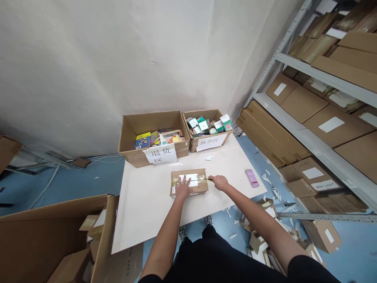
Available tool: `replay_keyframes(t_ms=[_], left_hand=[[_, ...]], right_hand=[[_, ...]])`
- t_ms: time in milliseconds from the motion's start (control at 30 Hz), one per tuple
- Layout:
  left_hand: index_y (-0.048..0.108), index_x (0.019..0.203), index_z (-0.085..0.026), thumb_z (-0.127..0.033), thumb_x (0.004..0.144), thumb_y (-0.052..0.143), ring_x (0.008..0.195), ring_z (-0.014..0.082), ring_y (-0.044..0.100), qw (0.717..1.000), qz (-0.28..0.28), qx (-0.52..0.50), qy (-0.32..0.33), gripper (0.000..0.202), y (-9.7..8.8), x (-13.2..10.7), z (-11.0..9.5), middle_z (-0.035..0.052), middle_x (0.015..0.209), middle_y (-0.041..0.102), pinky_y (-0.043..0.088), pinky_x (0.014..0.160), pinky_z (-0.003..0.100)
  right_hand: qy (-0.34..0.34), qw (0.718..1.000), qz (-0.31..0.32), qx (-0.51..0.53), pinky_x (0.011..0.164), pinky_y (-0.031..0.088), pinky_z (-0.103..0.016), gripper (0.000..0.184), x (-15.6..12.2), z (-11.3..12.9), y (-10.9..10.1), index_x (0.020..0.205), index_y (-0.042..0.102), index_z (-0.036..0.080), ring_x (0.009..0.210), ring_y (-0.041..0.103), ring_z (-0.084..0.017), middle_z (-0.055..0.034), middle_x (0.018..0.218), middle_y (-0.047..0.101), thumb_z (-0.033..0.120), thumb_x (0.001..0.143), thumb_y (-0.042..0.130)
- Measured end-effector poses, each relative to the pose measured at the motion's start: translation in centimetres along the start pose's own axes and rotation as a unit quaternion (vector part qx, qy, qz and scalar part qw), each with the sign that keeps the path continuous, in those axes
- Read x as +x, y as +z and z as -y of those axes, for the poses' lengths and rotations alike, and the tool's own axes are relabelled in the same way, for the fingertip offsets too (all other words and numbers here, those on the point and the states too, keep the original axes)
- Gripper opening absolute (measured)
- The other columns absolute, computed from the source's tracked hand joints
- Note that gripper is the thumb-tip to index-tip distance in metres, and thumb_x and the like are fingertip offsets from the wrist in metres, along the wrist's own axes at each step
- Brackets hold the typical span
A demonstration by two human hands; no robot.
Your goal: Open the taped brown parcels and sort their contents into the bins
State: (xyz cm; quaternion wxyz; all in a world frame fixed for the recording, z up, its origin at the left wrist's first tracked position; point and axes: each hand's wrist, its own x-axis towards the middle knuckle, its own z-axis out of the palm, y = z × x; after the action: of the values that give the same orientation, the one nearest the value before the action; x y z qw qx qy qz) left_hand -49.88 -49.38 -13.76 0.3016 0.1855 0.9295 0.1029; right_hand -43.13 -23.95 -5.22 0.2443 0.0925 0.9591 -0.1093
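A small cardboard parcel [196,188] with a white label and a band of clear tape lies in the middle of the white table [147,200]. My left hand [183,188] lies flat on top of the parcel, fingers spread. My right hand [218,182] is closed at the parcel's right end, pinching a strip of the tape that runs off its edge.
Two open cartons with paper signs stand at the table's far edge: a larger one [153,137] with books and a smaller one [206,131] with little green and white boxes. Shelves of flat boxes [318,118] fill the right. A big open carton [59,236] stands at the left. Scraps litter the floor.
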Motion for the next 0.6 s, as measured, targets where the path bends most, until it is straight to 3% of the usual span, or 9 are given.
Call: replay_keyframes(t_ms=[167,300,433,533,600], left_hand=[[0.024,0.166,-0.038,-0.074,0.091,0.049,0.163,0.0357,-0.006,1.0,0.0,0.0,0.001,0.087,-0.1,-0.3,0.0,-0.0021,0.177,-0.002,0.014,0.128,0.058],[0.026,0.166,-0.037,-0.071,0.093,0.047,0.163,0.0368,0.0,1.0,-0.019,0.016,-0.01,0.084,0.2,-0.9,-0.8,0.0,0.177,0.003,0.017,0.127,0.06],[0.032,0.165,-0.032,-0.065,0.097,0.041,0.158,0.0401,0.021,0.996,-0.055,0.031,-0.07,0.076,0.1,-1.7,-1.6,0.0068,0.176,0.02,0.032,0.118,0.065],[0.043,0.16,-0.026,-0.059,0.101,0.036,0.149,0.0371,0.039,0.992,-0.102,0.029,-0.067,0.068,-1.8,-1.8,-0.4,0.0133,0.164,0.045,0.041,0.113,0.055],[0.044,0.159,-0.025,-0.051,0.104,0.033,0.151,0.0326,0.036,0.991,-0.123,0.032,-0.048,0.061,-3.8,-1.4,1.4,0.0128,0.161,0.048,0.043,0.113,0.048]], right_hand=[[0.058,0.998,0.004,-0.007,0.08,0.047,-0.03,0.048,-1.7,-2.9,1.0,0.131,0.067,0.03,0.102,0.073,-0.028,-0.0108,0.11,0.077,0.006,0.09,0.059],[0.101,0.975,-0.06,0.186,0.075,0.051,-0.027,0.045,-2.8,-4.3,3.5,0.144,0.052,0.029,0.094,0.074,-0.023,-0.0064,0.111,0.076,0.022,0.1,0.055],[0.153,0.902,-0.096,0.392,0.061,0.055,-0.025,0.051,-3.0,-0.8,8.5,0.142,0.045,0.025,0.072,0.071,-0.017,-0.0042,0.109,0.073,0.039,0.095,0.061],[0.191,0.847,-0.148,0.474,0.059,0.056,-0.025,0.044,-3.1,3.0,11.8,0.132,0.046,0.022,0.074,0.07,-0.018,-0.0061,0.104,0.07,0.047,0.097,0.055],[0.196,0.846,-0.153,0.471,0.06,0.056,-0.025,0.041,-3.1,4.8,13.1,0.129,0.045,0.021,0.078,0.071,-0.019,-0.0069,0.101,0.069,0.051,0.101,0.045]])
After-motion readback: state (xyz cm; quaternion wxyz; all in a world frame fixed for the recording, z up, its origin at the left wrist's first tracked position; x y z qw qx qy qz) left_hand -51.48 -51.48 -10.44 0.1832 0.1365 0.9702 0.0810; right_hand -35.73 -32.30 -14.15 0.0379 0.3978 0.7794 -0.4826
